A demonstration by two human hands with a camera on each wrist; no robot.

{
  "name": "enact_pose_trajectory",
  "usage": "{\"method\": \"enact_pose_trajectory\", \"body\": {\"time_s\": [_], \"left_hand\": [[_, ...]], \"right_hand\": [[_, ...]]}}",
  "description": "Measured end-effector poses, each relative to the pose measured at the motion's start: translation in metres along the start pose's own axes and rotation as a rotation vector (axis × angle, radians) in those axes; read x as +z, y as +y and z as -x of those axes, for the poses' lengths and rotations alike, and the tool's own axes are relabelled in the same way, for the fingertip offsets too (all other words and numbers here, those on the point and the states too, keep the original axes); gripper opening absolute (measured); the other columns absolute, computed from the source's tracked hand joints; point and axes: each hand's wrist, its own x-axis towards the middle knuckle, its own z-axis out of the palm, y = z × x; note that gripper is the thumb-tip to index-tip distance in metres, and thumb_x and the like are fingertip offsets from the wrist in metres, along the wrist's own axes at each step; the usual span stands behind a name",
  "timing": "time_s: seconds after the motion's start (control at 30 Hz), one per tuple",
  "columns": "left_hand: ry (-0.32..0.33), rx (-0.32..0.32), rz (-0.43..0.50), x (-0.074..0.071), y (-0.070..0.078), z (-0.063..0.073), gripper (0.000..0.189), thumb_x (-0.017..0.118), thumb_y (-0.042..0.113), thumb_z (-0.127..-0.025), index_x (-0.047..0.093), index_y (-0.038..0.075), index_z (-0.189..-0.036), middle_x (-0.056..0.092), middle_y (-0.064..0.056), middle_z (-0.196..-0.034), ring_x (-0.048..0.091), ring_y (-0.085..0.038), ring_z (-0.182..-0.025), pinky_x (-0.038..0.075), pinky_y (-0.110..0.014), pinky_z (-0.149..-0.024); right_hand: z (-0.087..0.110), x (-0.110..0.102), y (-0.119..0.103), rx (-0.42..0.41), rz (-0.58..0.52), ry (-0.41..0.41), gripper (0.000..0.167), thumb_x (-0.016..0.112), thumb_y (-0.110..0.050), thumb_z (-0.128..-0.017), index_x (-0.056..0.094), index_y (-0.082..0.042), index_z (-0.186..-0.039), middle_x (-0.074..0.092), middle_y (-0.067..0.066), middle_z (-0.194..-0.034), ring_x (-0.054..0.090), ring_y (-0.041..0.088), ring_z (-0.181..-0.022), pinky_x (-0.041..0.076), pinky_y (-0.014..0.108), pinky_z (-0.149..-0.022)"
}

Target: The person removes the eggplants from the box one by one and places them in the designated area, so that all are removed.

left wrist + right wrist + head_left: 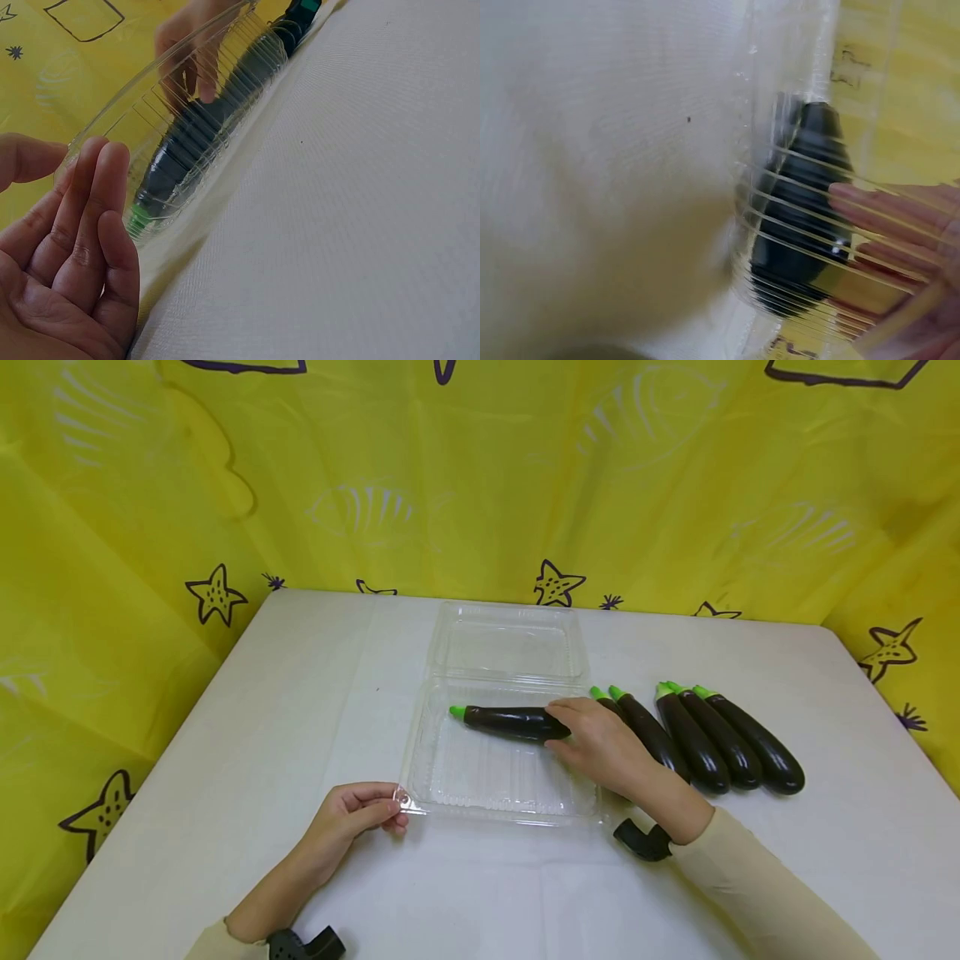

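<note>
A clear plastic clamshell box [480,785] lies open on the table, its lid [510,647] folded back to the far side. My left hand [356,818] pinches the box's near left corner between thumb and fingers. Inside the box, a dark eggplant [510,722] with a green stem lies crosswise, stem to the left. Around its thick right end, my right hand [607,747] holds it with thumb and fingers. Through the clear wall, the left wrist view shows this eggplant [176,154]. Blurred ribs of the box partly cover the eggplant [806,202] in the right wrist view.
Several more eggplants [727,739] lie side by side on the white table [247,718], right of the box. My right hand and forearm partly cover the nearest ones. A yellow cloth [480,468] with sea drawings hangs behind the table and along its sides.
</note>
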Motion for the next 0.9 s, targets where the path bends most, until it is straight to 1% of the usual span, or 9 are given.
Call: {"method": "enact_pose_trajectory", "body": {"time_s": [0.23,0.47,0.63,0.77,0.83,0.9], "left_hand": [[0.002,-0.004,0.003,0.000,0.000,0.000,0.032,0.051,-0.005,-0.089,0.044,-0.031,-0.104,0.067,-0.003,-0.082,0.064,-0.012,-0.073,0.054,-0.027,-0.070],[-0.008,0.001,0.000,0.000,0.000,-0.001,0.030,0.051,-0.005,-0.088,0.044,-0.030,-0.103,0.067,-0.003,-0.080,0.064,-0.013,-0.073,0.054,-0.027,-0.069],[-0.008,0.000,0.000,0.000,0.000,-0.001,0.030,0.051,-0.005,-0.089,0.044,-0.030,-0.103,0.067,-0.003,-0.080,0.064,-0.013,-0.072,0.054,-0.026,-0.069],[-0.007,0.001,0.002,0.000,0.000,-0.001,0.030,0.051,-0.005,-0.089,0.045,-0.030,-0.103,0.067,-0.003,-0.080,0.064,-0.013,-0.073,0.054,-0.027,-0.069],[-0.006,0.002,-0.001,0.000,0.000,-0.001,0.028,0.051,-0.005,-0.089,0.047,-0.029,-0.103,0.067,-0.003,-0.080,0.064,-0.013,-0.072,0.054,-0.027,-0.069],[-0.005,0.003,-0.008,-0.001,0.000,0.000,0.027,0.051,-0.004,-0.089,0.048,-0.027,-0.102,0.067,-0.004,-0.081,0.064,-0.013,-0.072,0.054,-0.027,-0.069]], "right_hand": [[-0.005,0.007,0.002,-0.032,0.012,0.012,0.044,0.078,-0.007,-0.072,0.061,0.008,-0.110,0.061,0.019,-0.109,0.056,0.033,-0.103,0.047,0.042,-0.086],[-0.008,0.011,0.001,-0.029,0.012,-0.004,0.046,0.080,-0.006,-0.068,0.062,0.008,-0.108,0.063,0.018,-0.105,0.057,0.033,-0.100,0.048,0.041,-0.084],[-0.008,0.010,-0.001,-0.030,0.019,-0.001,0.045,0.080,-0.008,-0.070,0.062,0.008,-0.108,0.063,0.019,-0.105,0.057,0.033,-0.100,0.048,0.041,-0.085],[-0.004,-0.001,-0.003,0.047,-0.027,-0.004,0.046,0.077,-0.013,-0.074,0.060,0.006,-0.113,0.061,0.018,-0.110,0.055,0.032,-0.104,0.046,0.042,-0.087],[0.000,-0.009,-0.004,0.091,-0.047,0.008,0.047,0.076,-0.014,-0.076,0.060,0.004,-0.115,0.061,0.017,-0.112,0.055,0.032,-0.106,0.044,0.045,-0.090],[0.003,-0.018,-0.005,0.118,-0.069,0.031,0.047,0.076,-0.015,-0.076,0.060,0.004,-0.116,0.061,0.017,-0.112,0.055,0.032,-0.105,0.044,0.046,-0.089]]}}
